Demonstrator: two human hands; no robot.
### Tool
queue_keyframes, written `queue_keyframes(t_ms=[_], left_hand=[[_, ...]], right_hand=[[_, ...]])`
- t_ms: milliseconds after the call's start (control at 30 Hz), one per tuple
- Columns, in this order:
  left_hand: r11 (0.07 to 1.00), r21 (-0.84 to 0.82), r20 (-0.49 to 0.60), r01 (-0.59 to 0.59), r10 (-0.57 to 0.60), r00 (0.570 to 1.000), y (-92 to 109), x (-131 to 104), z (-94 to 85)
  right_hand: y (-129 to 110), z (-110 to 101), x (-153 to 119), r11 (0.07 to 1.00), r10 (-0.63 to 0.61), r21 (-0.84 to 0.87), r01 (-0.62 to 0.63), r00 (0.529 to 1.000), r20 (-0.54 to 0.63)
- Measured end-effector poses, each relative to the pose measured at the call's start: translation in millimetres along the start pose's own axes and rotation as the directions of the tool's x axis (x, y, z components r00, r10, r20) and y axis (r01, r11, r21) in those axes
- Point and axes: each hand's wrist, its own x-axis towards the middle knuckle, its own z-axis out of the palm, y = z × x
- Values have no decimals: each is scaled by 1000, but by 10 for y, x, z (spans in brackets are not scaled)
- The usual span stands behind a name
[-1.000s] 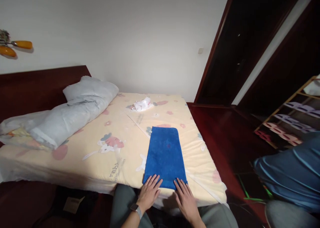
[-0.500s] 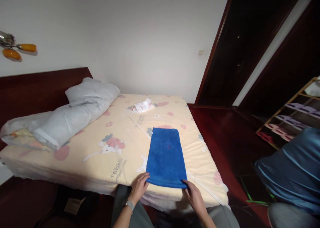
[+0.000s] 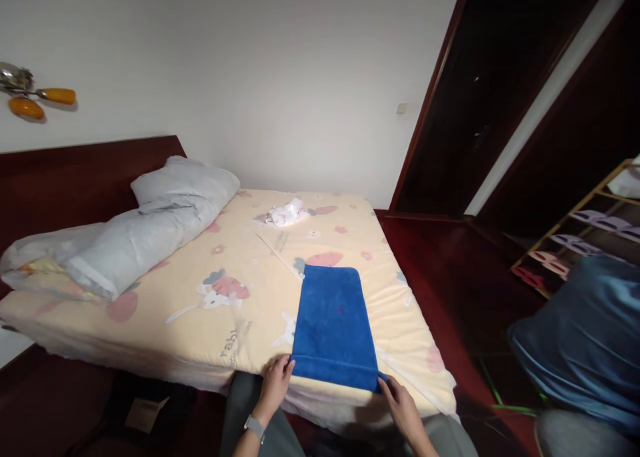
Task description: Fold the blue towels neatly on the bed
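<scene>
A blue towel (image 3: 333, 317) lies flat on the bed (image 3: 200, 323), a narrow band along its near edge set off by a crease. My left hand (image 3: 274, 382) pinches the towel's near left corner between thumb and fingers; a watch with a light band circles that wrist. At the near right corner, my right hand (image 3: 401, 407) has its fingers closed on the towel's edge. The bed's sheet is pale yellow with rabbit and carrot prints. Both hands rest close to the front edge of the mattress.
A grey quilt (image 3: 150, 230) is bunched by the dark headboard (image 3: 90, 183). A white plastic bag (image 3: 287, 213) sits farther back on the bed. To the right are a person in a dark blue top (image 3: 580, 337) and a shoe rack (image 3: 575, 233) with slippers.
The towel has slid slightly toward me. Its near edge now shows a creased band, and my hands have shifted a little toward me with the corners.
</scene>
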Motion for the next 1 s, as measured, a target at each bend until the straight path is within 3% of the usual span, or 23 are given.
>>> queue_keyframes(t_ms=[133,333,433,500,567,733,867,1000], left_hand=[[988,155,-77,7,5,997,78,26,82],[948,318,-76,-12,38,996,177,-16,15],[937,295,60,-187,178,982,220,-79,-57],[913,254,184,-320,280,942,240,-81,-100],[904,211,258,-371,315,913,234,-41,-124],[972,41,223,-233,218,950,117,120,-84],[991,-131,148,-34,53,988,49,203,-30],[973,-215,133,78,-50,990,36,213,-33]], right_hand=[[-26,106,86,985,14,-171,-3,998,64],[24,188,50,876,-148,-471,105,988,-55],[90,165,-23,852,-316,-437,289,949,12],[141,148,-43,827,-414,-363,430,901,126],[197,141,-27,820,-442,-313,479,878,186],[277,154,121,913,-362,-145,381,921,141],[172,138,243,990,-122,86,115,989,82],[26,51,263,972,-5,233,-29,989,146]])
